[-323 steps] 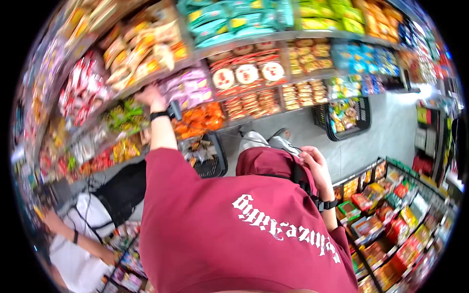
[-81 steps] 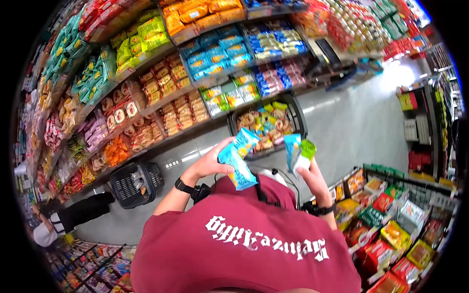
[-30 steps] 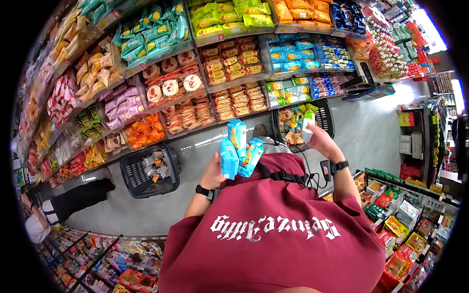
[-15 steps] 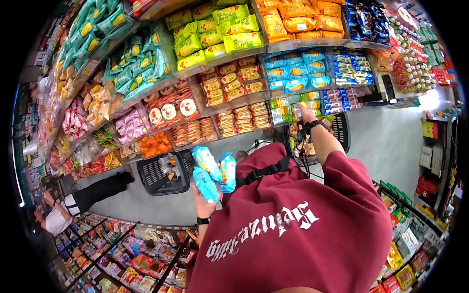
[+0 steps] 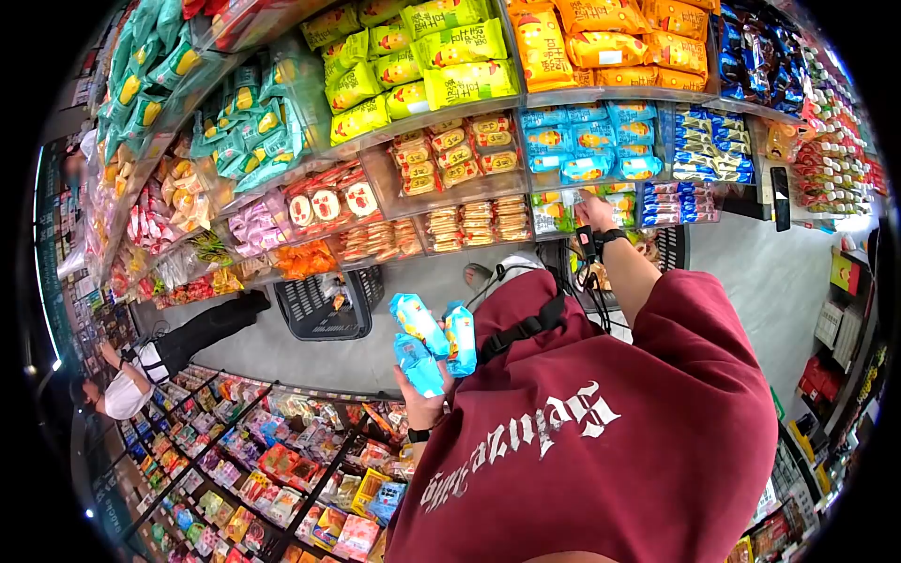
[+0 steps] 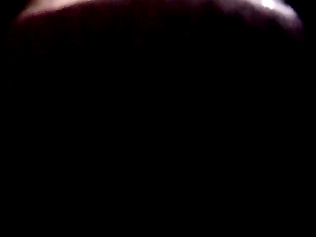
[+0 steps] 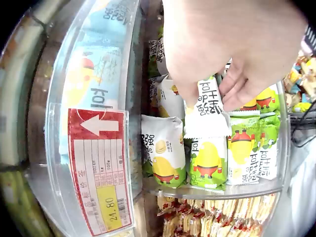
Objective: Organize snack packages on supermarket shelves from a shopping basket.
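Note:
My left hand (image 5: 424,403) grips three blue snack packets (image 5: 418,319) in front of the body, bunched together with their ends up. The left wrist view is almost wholly dark. In the head view my right hand (image 5: 593,212) reaches into a low shelf bin. The right wrist view shows that hand's thumb and fingers pinching a white-and-green snack packet (image 7: 210,106) by its sides, right over similar packets (image 7: 207,163) lying in rows in the clear bin. The back of the hand covers the bin's rear part.
Blue packets (image 5: 587,141) fill the bin above, with a price tag (image 7: 101,170) on its front. A black basket (image 5: 324,319) stands on the floor at left. Another basket (image 5: 674,249) is partly hidden behind the right arm. A person (image 5: 131,385) is at far left.
My right hand has gone from before the body into the bin with the white-and-green packet. The blue packets, one earlier in my right hand, are now all in my left.

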### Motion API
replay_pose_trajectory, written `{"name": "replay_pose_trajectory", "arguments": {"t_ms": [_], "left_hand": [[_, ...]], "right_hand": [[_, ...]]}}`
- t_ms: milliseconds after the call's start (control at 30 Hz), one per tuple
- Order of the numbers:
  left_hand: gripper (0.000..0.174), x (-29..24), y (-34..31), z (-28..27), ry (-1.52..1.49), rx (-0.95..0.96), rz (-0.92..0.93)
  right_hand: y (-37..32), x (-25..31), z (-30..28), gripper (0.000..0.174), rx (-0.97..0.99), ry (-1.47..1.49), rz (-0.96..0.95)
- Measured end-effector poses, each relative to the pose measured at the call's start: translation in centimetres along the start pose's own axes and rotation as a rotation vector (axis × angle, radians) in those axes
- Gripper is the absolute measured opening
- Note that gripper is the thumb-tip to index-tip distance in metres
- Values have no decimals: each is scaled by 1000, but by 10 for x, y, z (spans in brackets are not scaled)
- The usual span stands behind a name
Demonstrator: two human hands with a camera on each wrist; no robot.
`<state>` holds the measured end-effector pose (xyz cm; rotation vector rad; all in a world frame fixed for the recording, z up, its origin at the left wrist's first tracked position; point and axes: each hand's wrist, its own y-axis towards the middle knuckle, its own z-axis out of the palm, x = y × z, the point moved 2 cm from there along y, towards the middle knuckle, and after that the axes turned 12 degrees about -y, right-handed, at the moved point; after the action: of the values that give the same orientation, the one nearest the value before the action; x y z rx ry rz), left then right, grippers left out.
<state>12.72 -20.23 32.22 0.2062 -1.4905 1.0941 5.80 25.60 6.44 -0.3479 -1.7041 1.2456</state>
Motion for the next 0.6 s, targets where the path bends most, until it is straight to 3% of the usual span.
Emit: {"name": "replay_pose_trajectory", "arguments": {"t_ms": [100,167,200,300,400,467,600], "left_hand": [[104,12,9,-5,28,-27,58],[105,18,12,-9,181,-39,-15],[105,19,15,-9,187,-43,-15],[107,23,25,-9,157,-66,46],[109,33,36,-15,146,-73,65],[108,41,40,-16,130,-96,59],[108,52,44,-13,104,-122,49]], "right_hand": [[-9,10,4,45,7,-233,-8],[-36,21,12,56,-177,-457,-188],[-43,27,15,50,-228,-553,-235],[39,-24,5,45,-322,-496,-376],[115,-61,5,39,-417,-528,-330],[132,-70,8,36,-527,-637,-296],[158,-96,9,40,-501,-584,-274]]}}
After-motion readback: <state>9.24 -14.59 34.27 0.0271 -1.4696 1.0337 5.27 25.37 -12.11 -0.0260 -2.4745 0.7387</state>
